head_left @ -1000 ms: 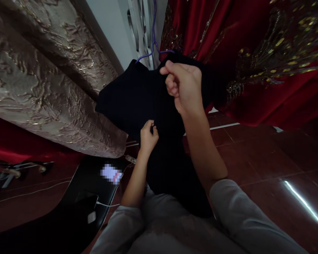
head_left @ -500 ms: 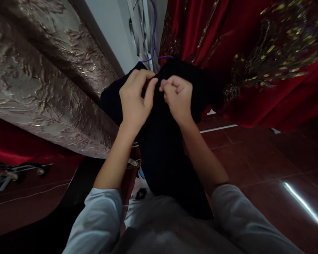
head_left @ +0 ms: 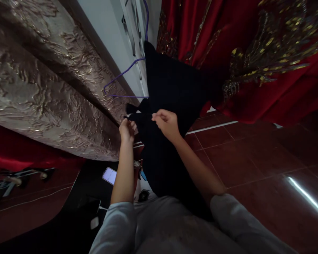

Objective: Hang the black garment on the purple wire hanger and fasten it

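Fingers of left hand [head_left: 127,131] and right hand [head_left: 167,121] pinched together on dark garment [head_left: 175,81]; purple hanger [head_left: 147,24] above left fingertips; red sequinned cloth [head_left: 288,102] well right of right fingertips.

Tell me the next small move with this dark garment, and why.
I'd probably ease the dark garment off the covered side of the purple hanger: its other end is bare, and the left hand and right hand both pinch the cloth.
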Available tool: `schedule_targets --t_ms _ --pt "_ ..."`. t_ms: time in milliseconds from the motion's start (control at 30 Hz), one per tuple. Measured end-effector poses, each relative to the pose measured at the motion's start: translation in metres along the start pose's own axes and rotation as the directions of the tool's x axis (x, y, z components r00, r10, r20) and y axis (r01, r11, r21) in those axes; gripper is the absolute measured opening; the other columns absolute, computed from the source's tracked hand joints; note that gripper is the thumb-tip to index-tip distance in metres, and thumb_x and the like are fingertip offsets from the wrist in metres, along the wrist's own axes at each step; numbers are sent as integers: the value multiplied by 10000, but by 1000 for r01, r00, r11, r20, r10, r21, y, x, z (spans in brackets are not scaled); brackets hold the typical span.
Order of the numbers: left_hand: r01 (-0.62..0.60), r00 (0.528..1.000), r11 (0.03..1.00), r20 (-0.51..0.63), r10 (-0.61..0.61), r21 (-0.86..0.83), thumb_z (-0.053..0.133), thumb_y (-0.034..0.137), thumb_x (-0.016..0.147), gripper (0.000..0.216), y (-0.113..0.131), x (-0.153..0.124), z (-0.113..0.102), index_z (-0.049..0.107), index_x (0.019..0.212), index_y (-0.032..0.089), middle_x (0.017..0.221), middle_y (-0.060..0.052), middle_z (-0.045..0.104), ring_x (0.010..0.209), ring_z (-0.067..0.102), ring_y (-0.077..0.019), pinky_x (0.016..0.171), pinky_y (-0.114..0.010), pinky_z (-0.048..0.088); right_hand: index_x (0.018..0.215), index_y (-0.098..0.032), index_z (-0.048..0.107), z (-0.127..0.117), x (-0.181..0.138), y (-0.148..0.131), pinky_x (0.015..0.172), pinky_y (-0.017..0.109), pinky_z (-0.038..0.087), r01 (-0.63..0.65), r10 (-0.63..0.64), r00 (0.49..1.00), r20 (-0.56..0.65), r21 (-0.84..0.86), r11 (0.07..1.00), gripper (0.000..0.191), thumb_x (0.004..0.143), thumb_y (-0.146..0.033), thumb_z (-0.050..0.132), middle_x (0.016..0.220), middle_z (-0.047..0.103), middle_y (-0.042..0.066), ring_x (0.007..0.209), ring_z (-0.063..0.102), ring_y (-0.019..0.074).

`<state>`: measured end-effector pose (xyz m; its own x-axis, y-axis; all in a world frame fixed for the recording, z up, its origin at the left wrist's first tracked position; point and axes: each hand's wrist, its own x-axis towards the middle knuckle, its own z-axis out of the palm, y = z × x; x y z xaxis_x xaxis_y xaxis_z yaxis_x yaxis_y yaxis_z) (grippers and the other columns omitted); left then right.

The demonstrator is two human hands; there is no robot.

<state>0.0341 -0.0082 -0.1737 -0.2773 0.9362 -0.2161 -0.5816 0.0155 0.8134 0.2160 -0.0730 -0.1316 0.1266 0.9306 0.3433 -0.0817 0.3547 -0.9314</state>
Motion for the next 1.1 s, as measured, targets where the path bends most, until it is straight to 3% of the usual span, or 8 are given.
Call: schedule_targets --t_ms 133,233,333,467,667,800,933,1100 --pt "-204 957 946 255 139 252 797 174 828 154 -1 -32 18 648 787 164 752 -2 636 725 635 -135 735 -221 508 682 -192 567 -43 -36 14 500 248 271 -59 45 955 -292 -39 998 319 881 -420 669 545 427 -44 507 365 89" --pt "-661 691 678 614 382 322 757 294 902 124 24 -58 46 696 880 187 853 -11 655 837 631 -150 823 -243 510 852 -203 625 -59 -52 8 660 290 443 56 -145 910 -389 -231 971 240 869 -420 724 785 593 14 712 543 147" --pt "-803 469 549 815 341 233 681 345 971 145 39 -89 73 692 972 200 946 -39 679 923 655 -175 892 -294 525 1191 -228 628 -57 -47 -7 974 395 496 175 -271 942 -197 -398 901 466 809 -442 789 1193 643 88 1118 599 244" --pt "-890 318 433 874 368 142 592 395 1024 213 37 -106 92 683 1092 215 1121 -89 670 1112 638 -217 1017 -363 503 1234 -199 615 -40 -26 -28 1034 429 513 120 -88 984 155 -211 970 424 900 -453 676 1172 685 88 1118 635 246" --pt "-848 288 477 956 53 229 168 605 1078 618 27 -76 66 658 1154 236 979 -76 690 941 678 -238 983 -410 524 893 -175 663 -40 -5 -64 711 298 538 -199 201 913 356 -42 979 212 843 -380 683 825 651 16 797 628 174" --pt "-957 199 145 930 -309 252 354 633 1042 563 42 -57 35 651 869 187 858 -78 671 877 645 -264 1061 -504 446 802 -152 660 -67 1 -95 523 218 422 -258 276 843 462 -102 961 211 787 -336 763 724 618 -4 625 564 114" --pt "-940 338 -163 889 -308 301 636 446 946 241 78 -32 11 688 932 211 909 -99 698 1074 581 -354 1084 -596 341 852 -166 695 -89 7 -128 563 255 506 -119 116 916 385 -16 993 217 709 -262 828 787 663 3 664 623 142" --pt "-835 550 0 835 -35 550 874 304 717 216 114 -17 -8 696 812 228 815 -80 658 919 584 -327 988 -420 399 791 -201 662 -83 52 -109 757 346 592 260 -245 966 88 -301 918 155 729 -142 792 821 656 31 850 656 193"
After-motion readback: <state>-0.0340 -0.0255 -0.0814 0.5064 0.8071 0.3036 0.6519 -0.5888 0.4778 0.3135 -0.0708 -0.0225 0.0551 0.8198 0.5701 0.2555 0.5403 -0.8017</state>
